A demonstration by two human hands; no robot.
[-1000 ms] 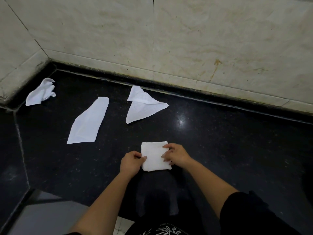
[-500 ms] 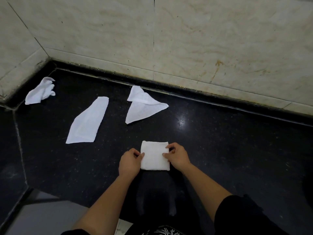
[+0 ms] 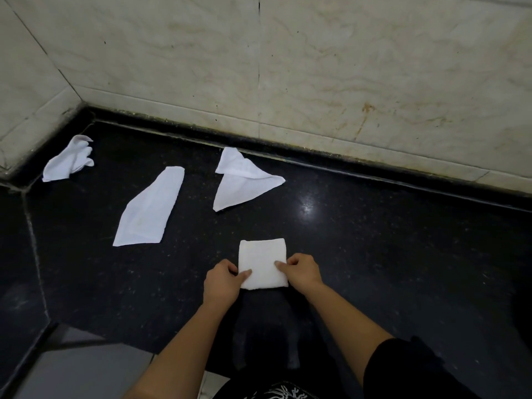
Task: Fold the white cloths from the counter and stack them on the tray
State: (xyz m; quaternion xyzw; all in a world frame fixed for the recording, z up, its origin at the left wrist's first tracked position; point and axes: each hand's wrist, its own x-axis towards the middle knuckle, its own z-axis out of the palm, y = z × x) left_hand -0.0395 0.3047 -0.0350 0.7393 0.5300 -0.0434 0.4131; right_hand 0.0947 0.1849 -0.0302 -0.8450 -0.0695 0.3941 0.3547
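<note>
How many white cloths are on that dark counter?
4. A folded cloth lies between both hands, a triangular cloth sits near the back wall, a long flat cloth is left of it, and a crumpled cloth is in the left corner.

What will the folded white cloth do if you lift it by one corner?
The folded cloth would probably flop open, since it is soft fabric in loose layers. It looks light. On the glossy black counter it would likely slide easily when pushed.

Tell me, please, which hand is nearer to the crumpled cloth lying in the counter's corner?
The left hand. It holds the left edge of the folded cloth, on the same side as the crumpled cloth. The right hand holds the folded cloth's right edge, farther away.
</note>
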